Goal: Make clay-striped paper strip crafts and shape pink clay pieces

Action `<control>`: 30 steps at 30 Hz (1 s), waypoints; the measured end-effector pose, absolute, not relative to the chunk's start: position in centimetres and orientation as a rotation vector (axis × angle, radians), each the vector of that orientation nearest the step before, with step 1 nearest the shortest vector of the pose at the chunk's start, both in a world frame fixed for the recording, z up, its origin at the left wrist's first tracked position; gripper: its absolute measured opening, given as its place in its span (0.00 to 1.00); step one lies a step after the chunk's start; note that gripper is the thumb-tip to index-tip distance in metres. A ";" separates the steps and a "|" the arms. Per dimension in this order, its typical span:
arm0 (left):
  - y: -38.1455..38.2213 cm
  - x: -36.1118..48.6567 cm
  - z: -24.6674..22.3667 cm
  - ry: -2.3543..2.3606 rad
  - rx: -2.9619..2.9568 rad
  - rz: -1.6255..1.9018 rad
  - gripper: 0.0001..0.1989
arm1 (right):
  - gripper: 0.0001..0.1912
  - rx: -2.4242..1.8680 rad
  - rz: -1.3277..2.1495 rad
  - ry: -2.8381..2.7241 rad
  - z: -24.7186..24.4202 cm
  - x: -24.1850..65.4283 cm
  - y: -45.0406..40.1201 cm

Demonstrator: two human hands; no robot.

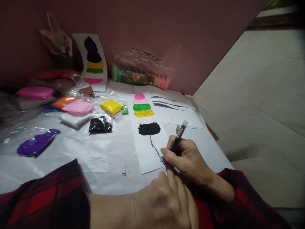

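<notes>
Nearest me is my left hand (166, 200), back uppermost, fingers bent toward the right hand. Its fingertips are hidden, so I cannot tell whether they pinch anything.

My right hand (186, 156) is closed in a pen-type grip on a dark-handled tool (176, 142). A fork-like piece shows near its upper end; its working end is hidden by my fingers.

Workpiece: a white card strip (149, 162) lies flat on the white table cover (102, 171), its near end just beside both hands. A thin, textured black line (156, 149) runs along it to my right fingertips.

Caution: excess tool pressure could flatten or break the line. A sideways slip could drag it off course. If no finger braces the card, a push could turn it.

Beyond the line, a black patch (149, 128) heads a row of coloured bands (144, 113). A forward reach with a lowered wrist could smear them if they are soft.

To the left lie the purple packet (35, 144), then the black packet (101, 124) and the yellow packet (111, 107). A swing of my left sleeve (52, 187) could shift the purple one.

At the rear, a decorated card (94, 65) stands upright near the wall (190, 41); a knock could topple it.
</notes>
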State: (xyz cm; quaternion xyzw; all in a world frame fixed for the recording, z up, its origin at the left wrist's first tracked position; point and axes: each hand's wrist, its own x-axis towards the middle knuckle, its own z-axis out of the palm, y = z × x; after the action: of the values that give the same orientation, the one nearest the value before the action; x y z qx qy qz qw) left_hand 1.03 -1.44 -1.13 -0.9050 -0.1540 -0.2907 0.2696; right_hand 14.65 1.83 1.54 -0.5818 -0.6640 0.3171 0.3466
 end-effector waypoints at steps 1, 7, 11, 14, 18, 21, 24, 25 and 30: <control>-1.4 1.0 -1.2 -0.408 -2.444 -0.782 0.08 | 0.12 -1.510 0.818 -1.726 1.5 14.7 1.9; -0.9 0.8 -0.9 -0.371 -2.472 -0.821 0.10 | 0.12 -1.514 0.825 -1.732 1.4 14.7 1.9; -0.9 0.6 -0.6 -0.330 -2.474 -0.826 0.08 | 0.11 -1.503 0.802 -1.738 1.4 14.7 1.9; -0.8 0.6 -0.5 -0.303 -2.479 -0.809 0.09 | 0.11 -1.493 0.787 -1.753 1.4 14.7 1.9; -0.7 0.6 -0.6 -0.332 -2.450 -0.825 0.09 | 0.11 -1.505 0.773 -1.740 1.4 14.7 2.1; -1.0 0.8 -1.0 -0.310 -2.448 -0.849 0.09 | 0.11 -1.506 0.788 -1.728 1.3 14.7 2.1; -1.4 1.0 -1.2 -0.394 -2.436 -0.798 0.10 | 0.12 -1.489 0.814 -1.669 1.5 14.6 2.0; -1.4 1.0 -1.3 -0.417 -2.422 -0.799 0.10 | 0.12 -1.482 0.819 -1.622 1.6 14.5 1.9; -0.8 0.6 -0.9 -0.229 -2.446 -0.825 0.11 | 0.13 -1.449 0.855 -1.367 1.8 14.2 1.9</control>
State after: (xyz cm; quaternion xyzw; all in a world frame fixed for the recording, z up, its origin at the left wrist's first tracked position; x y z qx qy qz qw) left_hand 0.59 -0.76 -0.86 -0.9083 -0.0850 -0.3066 0.2715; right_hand 14.25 1.88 1.84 -0.5907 -0.5574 0.3487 0.4678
